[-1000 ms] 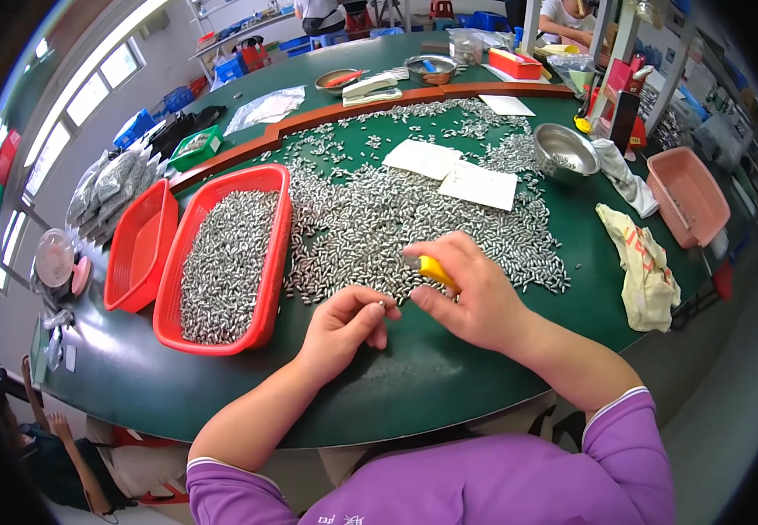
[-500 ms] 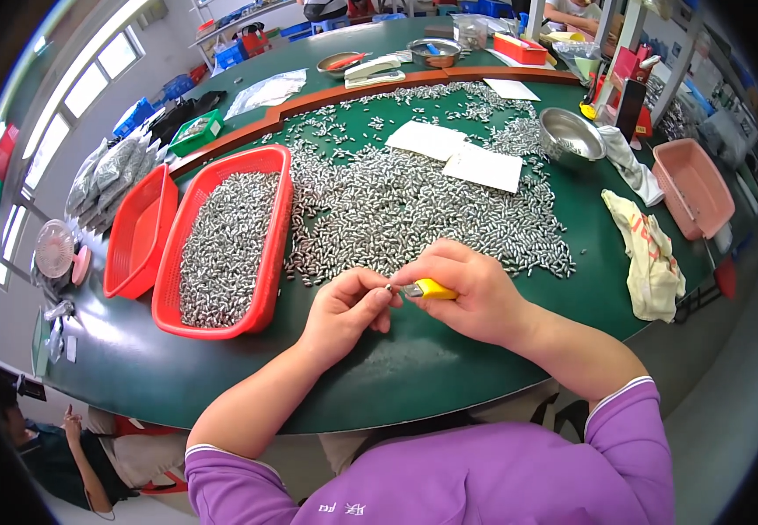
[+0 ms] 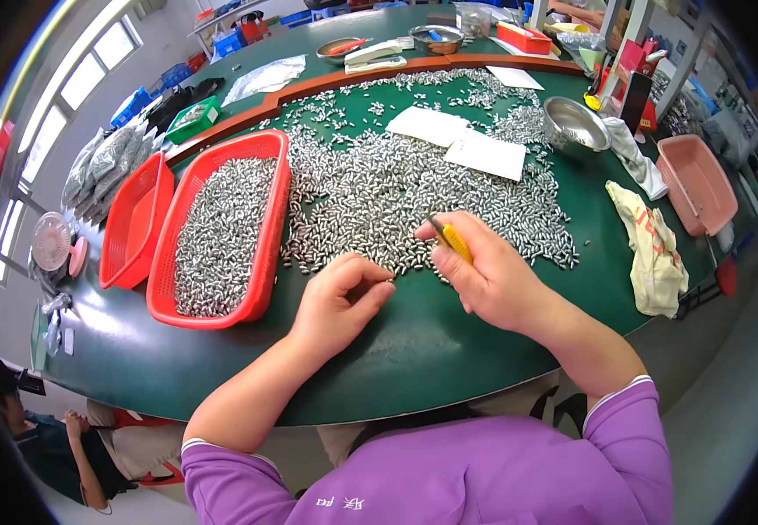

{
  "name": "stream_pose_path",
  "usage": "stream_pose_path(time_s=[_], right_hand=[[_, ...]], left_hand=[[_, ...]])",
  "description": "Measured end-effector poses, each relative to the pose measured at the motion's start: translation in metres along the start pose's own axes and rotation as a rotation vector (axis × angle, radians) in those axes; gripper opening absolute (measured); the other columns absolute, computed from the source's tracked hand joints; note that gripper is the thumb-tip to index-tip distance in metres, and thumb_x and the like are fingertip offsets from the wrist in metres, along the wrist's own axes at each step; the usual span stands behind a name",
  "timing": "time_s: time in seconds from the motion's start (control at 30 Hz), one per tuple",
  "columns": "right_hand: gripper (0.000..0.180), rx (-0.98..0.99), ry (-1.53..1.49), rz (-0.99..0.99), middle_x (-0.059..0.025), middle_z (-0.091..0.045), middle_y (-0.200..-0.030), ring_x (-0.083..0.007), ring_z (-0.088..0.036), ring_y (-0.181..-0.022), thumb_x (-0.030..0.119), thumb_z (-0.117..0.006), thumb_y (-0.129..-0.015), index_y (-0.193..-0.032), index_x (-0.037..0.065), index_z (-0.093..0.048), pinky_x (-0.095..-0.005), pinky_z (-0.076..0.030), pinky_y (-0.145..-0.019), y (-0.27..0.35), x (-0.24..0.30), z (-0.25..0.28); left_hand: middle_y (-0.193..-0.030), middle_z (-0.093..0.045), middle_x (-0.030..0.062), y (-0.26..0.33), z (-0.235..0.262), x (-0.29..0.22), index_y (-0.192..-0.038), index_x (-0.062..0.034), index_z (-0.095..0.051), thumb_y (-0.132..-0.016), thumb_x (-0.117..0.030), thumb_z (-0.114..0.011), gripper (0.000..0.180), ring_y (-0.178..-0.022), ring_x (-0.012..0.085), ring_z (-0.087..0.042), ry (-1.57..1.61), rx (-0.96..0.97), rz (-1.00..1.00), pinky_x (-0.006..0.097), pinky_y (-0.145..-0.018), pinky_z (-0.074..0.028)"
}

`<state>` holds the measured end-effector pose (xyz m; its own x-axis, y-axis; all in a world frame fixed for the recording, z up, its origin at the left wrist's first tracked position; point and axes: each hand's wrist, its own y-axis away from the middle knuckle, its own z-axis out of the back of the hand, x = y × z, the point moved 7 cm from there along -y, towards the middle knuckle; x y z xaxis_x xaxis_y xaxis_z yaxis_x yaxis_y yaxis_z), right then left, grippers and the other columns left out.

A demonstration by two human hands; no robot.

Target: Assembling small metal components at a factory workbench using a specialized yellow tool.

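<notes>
Just in front of the near edge of a wide heap of small silver metal pieces (image 3: 396, 201), my left hand (image 3: 337, 299) is closed in a pinch. One small metal piece (image 3: 389, 279) shows at its fingertips. My right hand (image 3: 500, 276) grips a yellow utility knife (image 3: 457, 242), whose blade end points up and to the left over the heap. The knife is apart from the pinched piece. To the left of my left hand, a red plastic basket (image 3: 276, 236) holds many more of the metal pieces.
An empty-looking red basket (image 3: 138, 227) stands farther left. White papers (image 3: 486, 156) lie on the heap. A steel bowl (image 3: 576, 124), a cream cloth (image 3: 650, 254) and a pink basket (image 3: 698, 184) are at right. A wooden strip (image 3: 335, 80) borders the far side. Another person (image 3: 68, 455) sits at lower left.
My right hand has moved up and right with the knife, away from my left hand, and the knife has turned to point upward. My left hand stays in nearly the same place.
</notes>
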<state>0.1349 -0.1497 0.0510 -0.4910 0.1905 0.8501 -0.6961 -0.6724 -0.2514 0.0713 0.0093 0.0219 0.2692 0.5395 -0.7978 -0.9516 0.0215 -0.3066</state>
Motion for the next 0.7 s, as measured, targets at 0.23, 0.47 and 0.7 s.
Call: stream_pose_path(time_s=[0.23, 0.47, 0.7], right_hand=[[0.029, 0.166, 0.478, 0.015, -0.0138, -0.062, -0.091, -0.0324, -0.063, -0.083, 0.031, -0.053, -0.094, -0.105, 0.005, -0.059, -0.04, -0.05, -0.072, 0.015, 0.003, -0.019], [0.035, 0.179, 0.47, 0.093, -0.0101, -0.061, -0.096, -0.029, -0.064, -0.077, 0.025, -0.062, -0.086, -0.118, 0.01, -0.056, -0.0388, -0.053, -0.066, 0.022, 0.001, -0.037], [0.03, 0.178, 0.535, 0.145, -0.0076, -0.059, -0.09, -0.0255, -0.063, -0.072, 0.019, -0.061, -0.083, -0.112, 0.008, -0.06, -0.0367, -0.053, -0.062, 0.022, -0.003, -0.041]], left_hand=[[-0.082, -0.055, 0.009, 0.01, -0.001, -0.004, -0.083, -0.0044, -0.058, -0.078, -0.012, -0.069, 0.014, -0.073, 0.0273, -0.06, -0.356, 0.125, 0.069, 0.038, -0.065, -0.049], [-0.082, -0.055, 0.0088, 0.008, -0.002, -0.004, -0.084, -0.0045, -0.058, -0.078, -0.013, -0.069, 0.015, -0.073, 0.0262, -0.06, -0.374, 0.145, 0.107, 0.038, -0.065, -0.049], [-0.082, -0.054, 0.0076, 0.006, -0.001, -0.005, -0.092, -0.0063, -0.061, -0.079, -0.012, -0.068, 0.016, -0.072, 0.0229, -0.06, -0.35, 0.164, 0.122, 0.035, -0.064, -0.049]])
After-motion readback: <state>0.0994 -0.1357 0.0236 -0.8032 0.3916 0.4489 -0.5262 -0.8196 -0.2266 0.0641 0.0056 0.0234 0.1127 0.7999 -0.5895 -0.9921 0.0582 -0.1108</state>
